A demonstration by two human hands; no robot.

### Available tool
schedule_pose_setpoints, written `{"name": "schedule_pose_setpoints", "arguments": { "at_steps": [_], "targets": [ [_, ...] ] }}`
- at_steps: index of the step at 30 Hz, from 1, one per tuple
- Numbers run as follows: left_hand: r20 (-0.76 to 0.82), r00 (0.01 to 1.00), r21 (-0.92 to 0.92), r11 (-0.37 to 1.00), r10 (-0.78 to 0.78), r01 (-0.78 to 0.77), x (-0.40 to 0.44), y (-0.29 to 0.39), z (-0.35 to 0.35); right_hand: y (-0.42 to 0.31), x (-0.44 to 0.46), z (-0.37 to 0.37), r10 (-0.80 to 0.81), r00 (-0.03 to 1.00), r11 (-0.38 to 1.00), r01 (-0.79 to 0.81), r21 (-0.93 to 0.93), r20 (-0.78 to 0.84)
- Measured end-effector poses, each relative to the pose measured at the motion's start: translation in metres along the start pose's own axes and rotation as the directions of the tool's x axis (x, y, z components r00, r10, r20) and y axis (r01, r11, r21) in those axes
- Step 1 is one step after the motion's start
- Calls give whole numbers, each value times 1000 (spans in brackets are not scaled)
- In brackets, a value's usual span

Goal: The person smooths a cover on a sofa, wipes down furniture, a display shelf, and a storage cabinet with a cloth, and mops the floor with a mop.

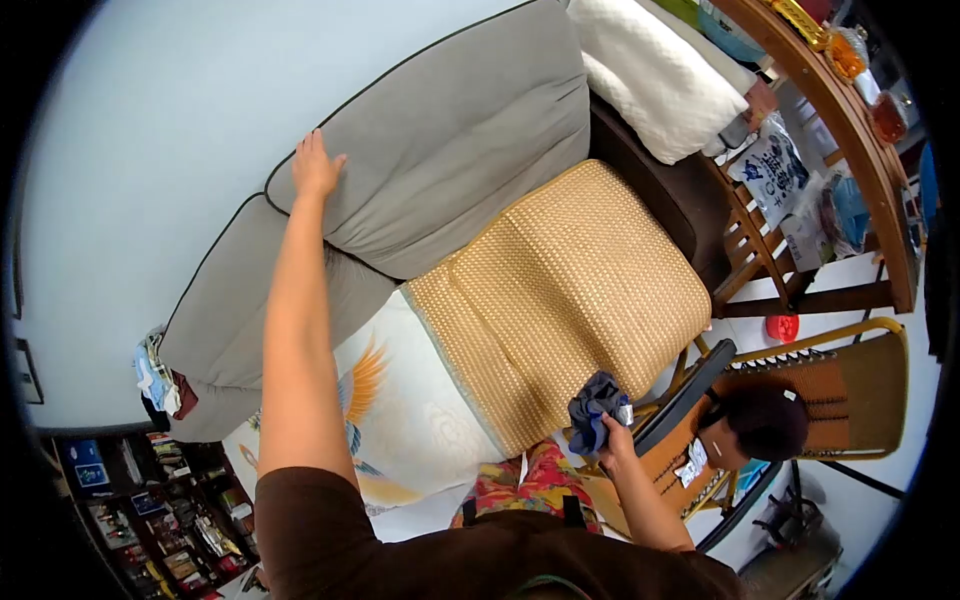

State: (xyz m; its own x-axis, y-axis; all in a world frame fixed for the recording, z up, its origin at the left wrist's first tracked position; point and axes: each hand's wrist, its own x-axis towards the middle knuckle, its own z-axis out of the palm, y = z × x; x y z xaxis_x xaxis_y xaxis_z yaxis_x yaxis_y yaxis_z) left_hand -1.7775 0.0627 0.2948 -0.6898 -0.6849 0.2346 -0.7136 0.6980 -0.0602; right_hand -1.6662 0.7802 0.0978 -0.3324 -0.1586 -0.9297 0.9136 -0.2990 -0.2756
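My left hand [317, 165] rests near the top edge of the grey sofa back cushion [455, 130], its fingers stretched out and holding nothing. Low on the right, my right hand [616, 443] is closed on a crumpled dark grey and blue cloth [594, 405] with a small white label. That cloth is just in front of the woven tan mat [590, 270] that covers the right part of the sofa seat. Left of the mat, a pale seat cover [410, 400] with an orange and blue bird pattern covers the seat.
A folded white quilt [645, 75] lies on the sofa's dark arm. At right are a wooden rack [850, 100] with bags and jars, a folding chair [850, 390] bearing a dark cap [765, 420], and a red container [783, 328]. Bookshelves [170, 520] stand lower left.
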Motion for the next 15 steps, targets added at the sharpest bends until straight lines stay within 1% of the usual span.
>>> {"name": "schedule_pose_setpoints", "arguments": {
  "at_steps": [2, 3, 5, 6, 7, 8, 10, 11, 12, 14, 15],
  "targets": [
    [-48, 999, 32, 999, -4, 5, 22, -1, 13, -2, 1, -1, -4, 999, 999, 1, -43, -52],
    [4, 1000, 37, 999, -17, 17, 31, 2, 15, -1, 8, -7, -1, 998, 994, -6, -111, -60],
    [108, 993, 49, 998, -47, 42, 43, 8, 5, 2, 9, -3, -24, 999, 993, 21, -116, -23],
    [123, 991, 82, 996, -56, 46, 47, 12, 1, 3, 3, 5, -37, 999, 992, 36, -117, -3],
    [136, 988, 114, 992, -67, 51, 49, 18, -3, -7, -17, 29, -9, 997, 989, -2, -148, -72],
    [151, 985, 146, 988, -79, 57, 50, 19, -1, -4, -15, 36, 10, 996, 988, -23, -150, -88],
    [112, 991, 115, 992, -68, 55, 58, 10, 12, 0, -14, 41, 49, 991, 985, -69, -157, -127],
    [93, 993, 100, 993, -65, 56, 58, 5, 17, 10, -3, 33, 34, 996, 990, -44, -131, -80],
    [119, 993, 79, 997, -24, 15, 55, 3, 17, 14, -1, 41, 15, 999, 995, -17, -100, -28],
    [157, 986, 36, 997, 59, -66, 50, 1, 10, 16, -4, 54, 11, 999, 993, -16, -113, -48],
    [132, 986, 13, 994, 105, -108, 44, -1, 10, 20, -3, 58, 7, 1000, 993, -9, -115, -16]
  ]
}}
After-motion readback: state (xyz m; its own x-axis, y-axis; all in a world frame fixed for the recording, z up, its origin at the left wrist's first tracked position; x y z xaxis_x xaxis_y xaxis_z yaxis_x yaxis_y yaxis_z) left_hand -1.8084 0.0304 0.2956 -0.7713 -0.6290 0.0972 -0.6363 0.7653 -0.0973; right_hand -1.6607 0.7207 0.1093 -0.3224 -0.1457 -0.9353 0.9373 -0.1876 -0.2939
